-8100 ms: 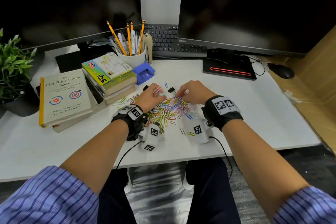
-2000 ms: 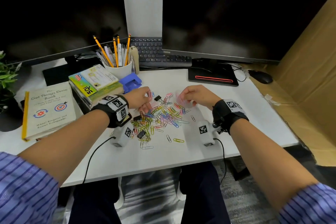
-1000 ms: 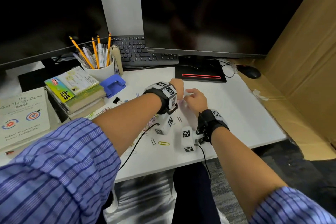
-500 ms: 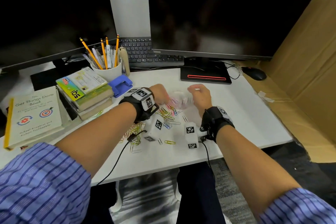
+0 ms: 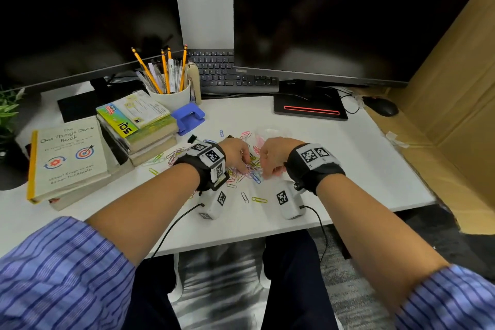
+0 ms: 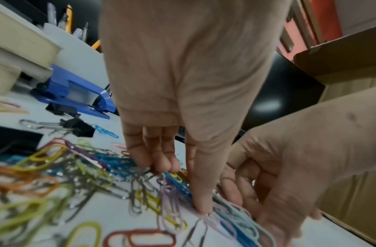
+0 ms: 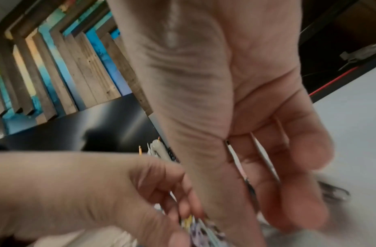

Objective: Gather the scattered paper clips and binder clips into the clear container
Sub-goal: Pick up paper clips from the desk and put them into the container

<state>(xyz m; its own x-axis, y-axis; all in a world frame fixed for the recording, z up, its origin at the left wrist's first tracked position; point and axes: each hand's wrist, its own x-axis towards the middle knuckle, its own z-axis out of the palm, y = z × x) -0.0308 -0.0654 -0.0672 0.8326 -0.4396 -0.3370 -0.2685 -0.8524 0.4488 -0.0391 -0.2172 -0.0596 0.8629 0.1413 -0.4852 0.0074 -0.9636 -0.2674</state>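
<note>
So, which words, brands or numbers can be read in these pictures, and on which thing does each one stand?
"The Get Things Done Book": cover of the large book on the left.
The line of authors' names below it: too blurred to read.
"50": card pack on top of the book stack.
Small print on that pack: too small to read.
Brand on the monitor edge: too small to read.
Wrist views: no text.

Sleeves: my blue striped sleeves (image 5: 61, 273) are pushed up.
Wrists: black wrist bands (image 5: 312, 166) with square black-and-white tags.
Cameras: little white boxes (image 5: 288, 199) with thin black cables (image 5: 171, 228).
</note>
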